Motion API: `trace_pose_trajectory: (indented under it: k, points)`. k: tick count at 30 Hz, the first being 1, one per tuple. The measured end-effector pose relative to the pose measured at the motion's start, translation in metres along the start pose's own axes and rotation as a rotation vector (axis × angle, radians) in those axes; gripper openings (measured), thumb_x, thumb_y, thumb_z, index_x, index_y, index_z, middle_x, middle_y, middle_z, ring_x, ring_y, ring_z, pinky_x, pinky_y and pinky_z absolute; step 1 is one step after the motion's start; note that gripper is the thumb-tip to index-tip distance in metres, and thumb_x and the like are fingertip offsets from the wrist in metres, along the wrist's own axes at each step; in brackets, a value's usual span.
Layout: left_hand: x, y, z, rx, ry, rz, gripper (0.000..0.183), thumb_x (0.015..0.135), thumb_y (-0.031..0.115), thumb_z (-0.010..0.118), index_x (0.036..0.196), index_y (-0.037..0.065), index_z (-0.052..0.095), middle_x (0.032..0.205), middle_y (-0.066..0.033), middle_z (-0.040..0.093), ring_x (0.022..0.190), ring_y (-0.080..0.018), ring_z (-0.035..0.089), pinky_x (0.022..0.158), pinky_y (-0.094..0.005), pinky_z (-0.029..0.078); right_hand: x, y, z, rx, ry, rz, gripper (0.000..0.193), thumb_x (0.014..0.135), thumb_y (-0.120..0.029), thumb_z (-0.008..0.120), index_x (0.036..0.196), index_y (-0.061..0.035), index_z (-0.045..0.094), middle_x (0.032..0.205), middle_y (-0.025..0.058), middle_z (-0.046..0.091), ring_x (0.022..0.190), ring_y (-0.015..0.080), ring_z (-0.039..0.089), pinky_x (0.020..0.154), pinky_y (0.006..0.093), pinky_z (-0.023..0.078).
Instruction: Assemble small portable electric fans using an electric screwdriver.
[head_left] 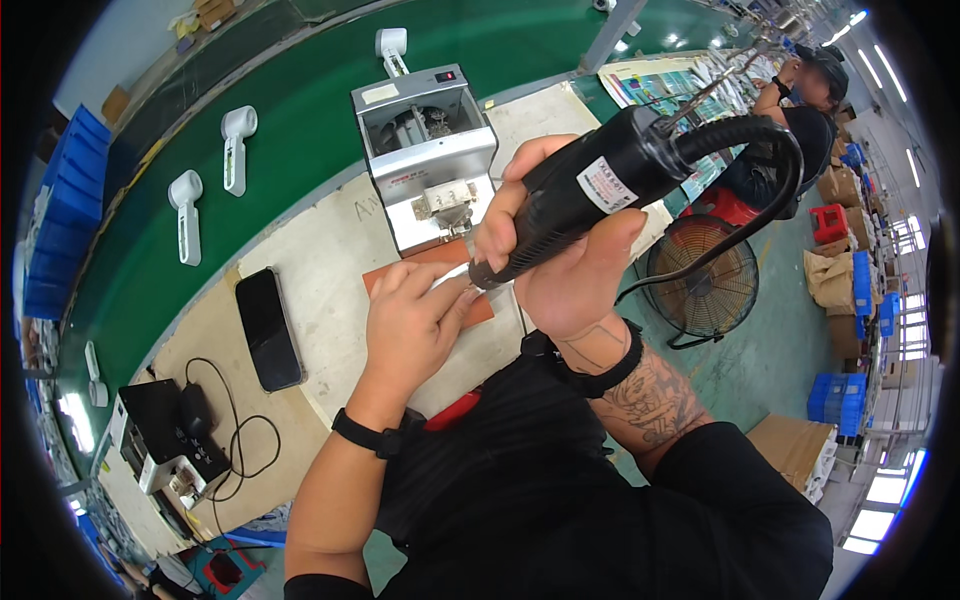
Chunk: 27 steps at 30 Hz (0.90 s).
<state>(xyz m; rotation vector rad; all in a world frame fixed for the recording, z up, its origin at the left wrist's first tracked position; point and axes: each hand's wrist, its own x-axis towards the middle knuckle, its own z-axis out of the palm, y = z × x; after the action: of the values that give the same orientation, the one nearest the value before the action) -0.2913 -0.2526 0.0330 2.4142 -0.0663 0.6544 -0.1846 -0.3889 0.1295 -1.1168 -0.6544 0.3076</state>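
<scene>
Grips the black electric screwdriver [562, 203] in a closed right hand [565, 290], slanting its nose down toward the white piece [455, 271] pinched narrowly in the left hand [408, 315], seemingly to steady that mostly hidden part against the tool. Holds both above the orange-brown mat [482, 310], perhaps for a protected surface, just in front of the silver-grey machine [405, 182]. Has the phone [268, 330] set aside on the left and, beyond, white handheld units [236, 150] spaced along the green conveyor [300, 105], apparently within reach.
</scene>
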Motion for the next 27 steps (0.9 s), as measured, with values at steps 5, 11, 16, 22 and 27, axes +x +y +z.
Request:
trace_pose_trajectory:
  k: [5,11,16,22,27]
  points:
    - [-0.001,-0.001,0.003,0.041,0.001,-0.016,0.014,0.089,0.020,0.080,0.101,0.012,0.080,0.106,-0.0012,0.072,0.097,-0.0263,0.062,0.086,-0.0409,0.049,-0.001,0.014,-0.007,0.027,0.012,0.012,0.100,0.086,-0.095,0.043,0.123,-0.0017,0.046,0.076,0.0075,0.060,0.064,0.0159,0.057,0.065,0.0343,0.050]
    - [0.000,-0.002,0.005,0.043,-0.012,-0.014,0.014,0.089,0.020,0.079,0.101,0.012,0.080,0.108,-0.0012,0.073,0.098,-0.0260,0.062,0.087,-0.0407,0.049,-0.002,0.011,-0.007,0.055,0.027,-0.021,0.100,0.087,-0.095,0.043,0.123,-0.0015,0.046,0.076,0.0081,0.061,0.063,0.0156,0.057,0.064,0.0327,0.049]
    - [0.004,0.006,0.000,0.014,-0.009,-0.006,0.016,0.091,0.021,0.079,0.104,0.013,0.080,0.109,-0.0018,0.073,0.098,-0.0270,0.062,0.087,-0.0414,0.049,-0.001,0.005,-0.006,0.015,0.007,-0.009,0.101,0.085,-0.095,0.046,0.122,-0.0019,0.046,0.075,0.0074,0.061,0.063,0.0154,0.057,0.063,0.0316,0.049]
    - [0.001,0.000,0.000,0.003,-0.025,0.000,0.020,0.091,0.022,0.078,0.108,0.013,0.080,0.111,-0.0023,0.073,0.096,-0.0279,0.061,0.088,-0.0419,0.049,-0.001,-0.002,0.004,-0.024,-0.054,0.051,0.104,0.078,-0.098,0.051,0.121,-0.0031,0.047,0.074,0.0051,0.059,0.064,0.0128,0.058,0.061,0.0277,0.049]
    - [0.001,0.000,0.000,0.008,-0.037,0.015,0.021,0.090,0.021,0.079,0.110,0.013,0.080,0.112,-0.0017,0.073,0.096,-0.0272,0.061,0.088,-0.0415,0.049,0.000,-0.004,0.006,-0.017,-0.040,0.022,0.103,0.081,-0.097,0.049,0.121,-0.0018,0.046,0.074,0.0062,0.059,0.064,0.0134,0.057,0.061,0.0281,0.049]
